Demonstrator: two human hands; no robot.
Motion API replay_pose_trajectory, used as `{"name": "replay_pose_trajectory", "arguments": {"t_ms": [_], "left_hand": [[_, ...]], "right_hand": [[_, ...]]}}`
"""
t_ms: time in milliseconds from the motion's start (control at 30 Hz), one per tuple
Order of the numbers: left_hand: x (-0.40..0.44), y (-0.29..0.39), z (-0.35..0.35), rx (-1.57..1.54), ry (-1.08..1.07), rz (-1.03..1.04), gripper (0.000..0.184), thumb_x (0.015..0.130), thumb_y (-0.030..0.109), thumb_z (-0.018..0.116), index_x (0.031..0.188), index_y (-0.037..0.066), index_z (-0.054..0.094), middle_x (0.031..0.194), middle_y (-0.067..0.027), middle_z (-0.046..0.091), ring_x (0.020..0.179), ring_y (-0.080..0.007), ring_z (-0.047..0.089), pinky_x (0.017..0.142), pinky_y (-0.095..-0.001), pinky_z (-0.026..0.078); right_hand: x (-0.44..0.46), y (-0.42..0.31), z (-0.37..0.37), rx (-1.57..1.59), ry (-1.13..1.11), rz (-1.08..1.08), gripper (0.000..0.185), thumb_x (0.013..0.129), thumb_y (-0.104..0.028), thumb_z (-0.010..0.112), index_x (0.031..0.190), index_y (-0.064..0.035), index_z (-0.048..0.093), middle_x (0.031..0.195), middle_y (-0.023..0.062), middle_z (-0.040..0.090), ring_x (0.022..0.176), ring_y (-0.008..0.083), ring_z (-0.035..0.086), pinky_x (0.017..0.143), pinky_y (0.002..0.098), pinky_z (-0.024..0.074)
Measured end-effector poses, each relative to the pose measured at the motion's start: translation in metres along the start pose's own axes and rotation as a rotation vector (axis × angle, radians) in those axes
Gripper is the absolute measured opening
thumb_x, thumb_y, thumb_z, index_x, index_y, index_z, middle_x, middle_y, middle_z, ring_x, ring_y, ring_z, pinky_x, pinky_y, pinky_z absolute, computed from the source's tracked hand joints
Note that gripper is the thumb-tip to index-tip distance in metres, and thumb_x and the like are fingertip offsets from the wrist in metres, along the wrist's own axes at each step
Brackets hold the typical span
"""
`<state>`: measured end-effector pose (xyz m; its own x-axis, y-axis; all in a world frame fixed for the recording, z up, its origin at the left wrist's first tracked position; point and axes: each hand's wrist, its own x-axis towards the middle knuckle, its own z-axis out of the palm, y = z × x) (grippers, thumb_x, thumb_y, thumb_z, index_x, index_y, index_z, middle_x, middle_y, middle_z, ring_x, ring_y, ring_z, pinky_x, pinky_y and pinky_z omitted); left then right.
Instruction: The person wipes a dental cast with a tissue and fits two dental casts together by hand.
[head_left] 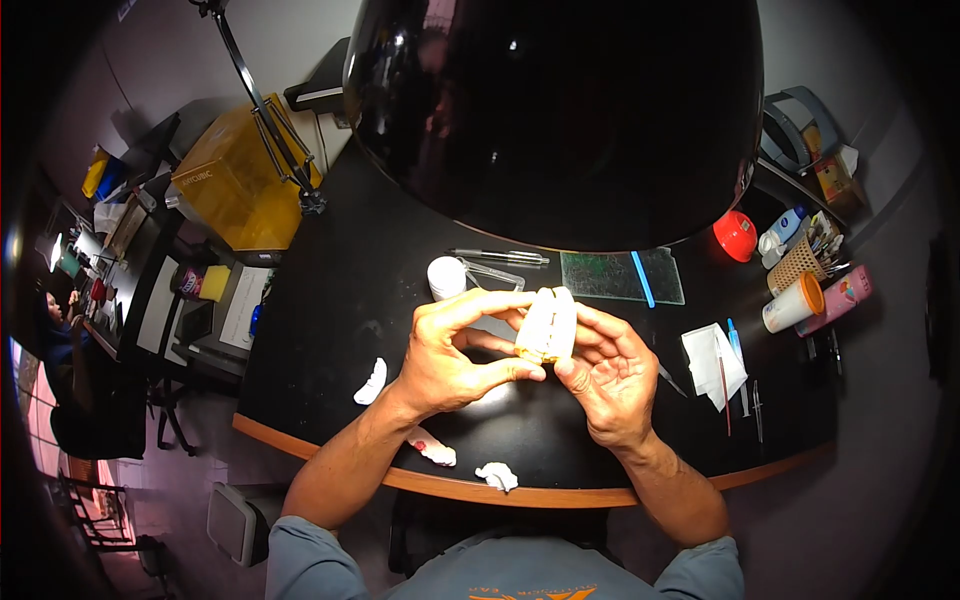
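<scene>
A cream-white dental model (547,327) is held up over the desk, brightly lit, with a dark uneven line down its middle. My left hand (462,348) grips it from the left, thumb at its lower edge and fingers behind it. On the other side, my right hand (610,375) pinches it between thumb and fingers. Fine detail on the model is washed out by glare. Just beyond my left hand stands a white round container (447,278). Crumpled white tissues (372,382) lie near my left forearm, one of them marked with red.
A large dark glossy lamp shade (555,120) hangs low over the black desk (330,330). Behind my hands lie a glass plate (600,276) and a blue stick. To the right are paper (712,365), thin tools, bottles and a red bowl (735,236). Another person sits far left.
</scene>
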<state>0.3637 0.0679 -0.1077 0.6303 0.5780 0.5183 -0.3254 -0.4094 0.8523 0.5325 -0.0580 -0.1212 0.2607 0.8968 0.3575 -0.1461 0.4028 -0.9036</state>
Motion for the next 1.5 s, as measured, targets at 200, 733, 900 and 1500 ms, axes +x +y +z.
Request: {"name": "replay_pose_trajectory", "arguments": {"t_ms": [200, 733, 900, 1500], "left_hand": [[0.000, 0.002, 0.000, 0.046, 0.000, 0.010, 0.068, 0.071, -0.003, 0.092, 0.133, -0.003, 0.065, 0.112, -0.0146, 0.072, 0.103, -0.0205, 0.073, 0.087, -0.0350, 0.067], [-0.001, -0.001, -0.002, 0.052, -0.026, 0.014, 0.064, 0.072, 0.001, 0.092, 0.130, -0.002, 0.068, 0.112, -0.0154, 0.072, 0.103, -0.0219, 0.073, 0.089, -0.0359, 0.066], [-0.003, -0.001, -0.004, 0.096, -0.030, 0.031, 0.066, 0.068, 0.003, 0.096, 0.128, -0.006, 0.068, 0.107, -0.0163, 0.072, 0.101, -0.0229, 0.074, 0.090, -0.0375, 0.065], [-0.004, 0.000, 0.001, -0.210, -0.044, -0.340, 0.056, 0.088, 0.000, 0.080, 0.140, -0.005, 0.060, 0.111, -0.0111, 0.068, 0.103, -0.0151, 0.067, 0.092, -0.0304, 0.063]], "right_hand": [[0.001, 0.003, -0.003, -0.103, -0.001, -0.032, 0.053, 0.090, 0.007, 0.076, 0.137, 0.0075, 0.051, 0.129, 0.0225, 0.067, 0.123, 0.0239, 0.067, 0.109, 0.0363, 0.0520], [0.001, 0.001, -0.004, -0.188, 0.016, -0.131, 0.055, 0.086, 0.007, 0.080, 0.134, 0.0072, 0.052, 0.123, 0.0197, 0.069, 0.119, 0.0235, 0.069, 0.108, 0.0356, 0.0523], [0.003, -0.002, -0.003, -0.114, 0.005, -0.062, 0.054, 0.087, 0.005, 0.080, 0.134, 0.0071, 0.053, 0.122, 0.0207, 0.071, 0.119, 0.0233, 0.068, 0.107, 0.0358, 0.0527], [0.003, -0.006, -0.007, -0.172, 0.096, 0.136, 0.044, 0.094, -0.011, 0.078, 0.129, 0.0082, 0.058, 0.102, 0.0177, 0.077, 0.096, 0.0177, 0.075, 0.088, 0.0284, 0.0603]]}}
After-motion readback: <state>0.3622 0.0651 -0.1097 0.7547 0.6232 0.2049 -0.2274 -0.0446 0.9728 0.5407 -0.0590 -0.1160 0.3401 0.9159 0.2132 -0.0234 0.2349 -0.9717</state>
